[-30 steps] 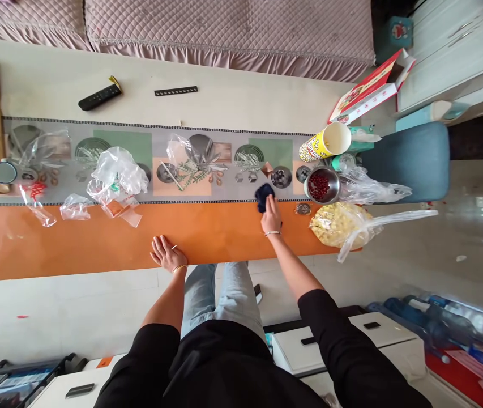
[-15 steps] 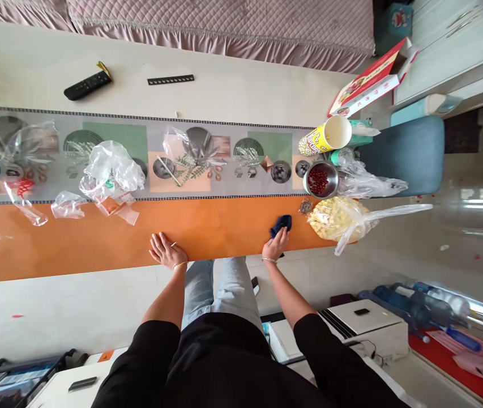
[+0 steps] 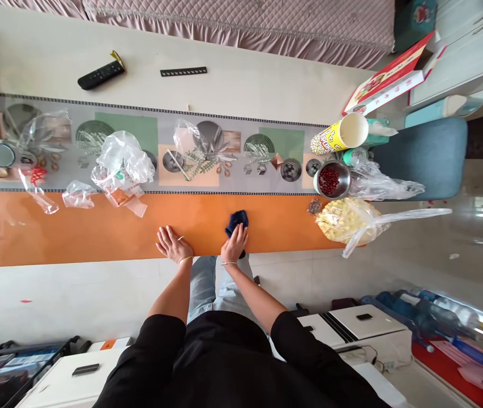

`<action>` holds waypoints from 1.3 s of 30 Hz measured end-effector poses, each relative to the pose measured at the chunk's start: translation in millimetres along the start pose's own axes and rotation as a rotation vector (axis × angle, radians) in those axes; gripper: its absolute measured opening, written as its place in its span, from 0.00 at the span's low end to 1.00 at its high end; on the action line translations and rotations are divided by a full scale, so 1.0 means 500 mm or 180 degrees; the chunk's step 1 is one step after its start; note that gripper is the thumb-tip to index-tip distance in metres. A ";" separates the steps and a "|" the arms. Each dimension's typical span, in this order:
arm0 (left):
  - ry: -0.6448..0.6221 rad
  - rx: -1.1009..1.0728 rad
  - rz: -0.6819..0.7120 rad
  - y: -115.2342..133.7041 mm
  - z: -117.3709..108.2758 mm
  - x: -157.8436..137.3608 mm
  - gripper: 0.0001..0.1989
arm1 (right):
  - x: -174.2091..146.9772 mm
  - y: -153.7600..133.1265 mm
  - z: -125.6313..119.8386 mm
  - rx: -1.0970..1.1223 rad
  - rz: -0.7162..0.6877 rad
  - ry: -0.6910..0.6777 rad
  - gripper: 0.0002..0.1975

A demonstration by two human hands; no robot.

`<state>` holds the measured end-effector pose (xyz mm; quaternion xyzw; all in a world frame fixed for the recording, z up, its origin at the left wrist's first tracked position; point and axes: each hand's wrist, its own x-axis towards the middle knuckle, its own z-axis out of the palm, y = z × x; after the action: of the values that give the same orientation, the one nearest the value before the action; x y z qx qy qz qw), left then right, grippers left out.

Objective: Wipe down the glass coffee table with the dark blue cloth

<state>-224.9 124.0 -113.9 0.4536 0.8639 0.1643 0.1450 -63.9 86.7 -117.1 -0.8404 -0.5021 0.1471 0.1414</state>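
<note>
My right hand (image 3: 235, 242) presses a dark blue cloth (image 3: 236, 222) against the orange tabletop (image 3: 207, 218), close to the near edge. The fingers lie over the cloth and partly hide it. To the left, my left hand (image 3: 174, 245) rests flat on the same surface with its fingers spread and nothing in them. A ring and a bracelet show on that hand and wrist. Crumpled clear plastic bags (image 3: 122, 164) lie beyond my left hand, partly on the patterned runner (image 3: 165, 122).
At the right stand a metal bowl of red beans or berries (image 3: 333, 179), a yellow popcorn bucket (image 3: 338, 135) and a bag of yellow snacks (image 3: 345, 220). A black remote (image 3: 101, 75) and a black strip (image 3: 184, 72) lie on the far side. A jar (image 3: 0, 154) is at the left.
My right hand has slid the dark blue cloth leftward across the orange surface, closer to my left hand. My left hand stays flat on the table. The view has shifted slightly.
</note>
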 end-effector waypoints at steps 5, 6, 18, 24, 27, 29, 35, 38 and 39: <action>-0.0001 0.0001 0.0114 0.007 -0.010 -0.003 0.29 | -0.019 -0.127 0.031 0.0321 -0.0444 -0.0646 0.32; -0.0014 -0.0002 0.0110 0.007 -0.011 -0.003 0.29 | -0.019 -0.143 0.034 0.0383 -0.0523 -0.0737 0.31; 0.0146 0.0138 0.0157 0.002 -0.002 -0.003 0.28 | 0.118 0.120 -0.081 0.0018 -0.1692 -0.0985 0.31; 0.0161 0.0196 0.0204 0.001 0.000 -0.004 0.27 | 0.234 0.361 -0.204 -0.0673 -0.1382 -0.0812 0.30; 0.0111 0.0202 0.0199 0.000 0.001 -0.005 0.28 | 0.260 0.476 -0.254 -0.0825 -0.1280 -0.0696 0.31; 0.0085 0.0200 0.0205 0.001 0.001 -0.006 0.28 | 0.257 0.537 -0.271 -0.0804 -0.1139 -0.0513 0.31; 0.0134 0.0200 0.0165 0.006 -0.001 -0.006 0.28 | 0.170 0.542 -0.218 -0.0661 -0.0443 0.0184 0.33; 0.0112 0.0161 0.0126 0.007 -0.001 -0.006 0.28 | 0.113 0.441 -0.160 -0.0625 -0.0260 0.0302 0.33; 0.0112 0.0149 0.0117 0.007 -0.002 -0.006 0.28 | 0.095 0.397 -0.140 -0.0584 -0.0311 0.0224 0.33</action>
<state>-221.0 123.5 -111.4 0.4697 0.8614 0.1546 0.1160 144.3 31.9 -134.4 -0.8290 -0.5486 0.0638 0.0884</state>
